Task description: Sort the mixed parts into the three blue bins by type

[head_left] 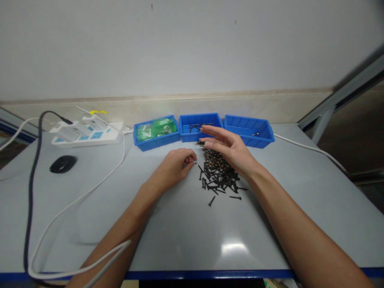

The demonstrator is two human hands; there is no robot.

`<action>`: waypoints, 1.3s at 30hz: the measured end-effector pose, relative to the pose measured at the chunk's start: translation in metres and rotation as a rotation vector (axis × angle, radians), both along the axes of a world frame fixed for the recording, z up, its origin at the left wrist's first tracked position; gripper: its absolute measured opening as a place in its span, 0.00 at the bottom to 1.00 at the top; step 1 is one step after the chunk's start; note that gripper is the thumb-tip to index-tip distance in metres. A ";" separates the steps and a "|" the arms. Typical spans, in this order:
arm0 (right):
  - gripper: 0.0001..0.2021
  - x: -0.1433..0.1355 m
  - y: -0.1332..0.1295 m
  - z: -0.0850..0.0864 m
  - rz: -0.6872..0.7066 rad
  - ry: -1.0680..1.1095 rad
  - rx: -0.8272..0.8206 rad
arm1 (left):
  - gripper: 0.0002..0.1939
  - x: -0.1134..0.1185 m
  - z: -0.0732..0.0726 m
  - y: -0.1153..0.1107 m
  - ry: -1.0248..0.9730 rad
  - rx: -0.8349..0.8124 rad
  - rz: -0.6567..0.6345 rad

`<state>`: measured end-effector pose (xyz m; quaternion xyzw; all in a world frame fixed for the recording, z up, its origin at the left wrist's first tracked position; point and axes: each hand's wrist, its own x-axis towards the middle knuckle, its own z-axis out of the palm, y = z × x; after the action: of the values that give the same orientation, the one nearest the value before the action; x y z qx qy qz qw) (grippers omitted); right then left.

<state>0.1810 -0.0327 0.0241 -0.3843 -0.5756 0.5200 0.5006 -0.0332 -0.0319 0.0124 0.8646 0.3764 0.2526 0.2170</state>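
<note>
Dark screws [220,172] lie in a heap on the grey table [186,232], with a few loose ones at its near edge. Left of the heap, my left hand [181,162] is pinched on a small dark-tipped item that looks like a screw. Over the heap's far part is my right hand [226,146], its fingers stretched toward the middle blue bin [201,137]; its thumb hides part of what lies beneath, and nothing is plainly held. Several dark screws lie in that bin. The right blue bin [249,126] holds a small shiny piece.
The left blue bin [157,143] holds green packets [160,127]. A white power strip [105,138] with plugs stands at the back left, a black mouse [63,164] in front of it. White and black cables run down the left side. A wall stands behind.
</note>
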 end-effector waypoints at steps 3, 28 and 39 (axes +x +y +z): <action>0.21 -0.001 -0.001 0.002 -0.015 0.005 -0.022 | 0.08 0.000 0.000 0.001 -0.013 0.047 0.001; 0.10 0.005 0.000 0.005 0.063 -0.145 -0.157 | 0.09 0.003 0.011 -0.003 -0.442 -0.201 0.125; 0.23 0.001 0.001 0.006 -0.119 0.035 -0.059 | 0.08 -0.001 -0.007 0.003 0.056 0.133 -0.157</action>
<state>0.1817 -0.0320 0.0302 -0.4232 -0.5276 0.5126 0.5289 -0.0343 -0.0287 0.0053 0.9106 0.2957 0.2349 0.1678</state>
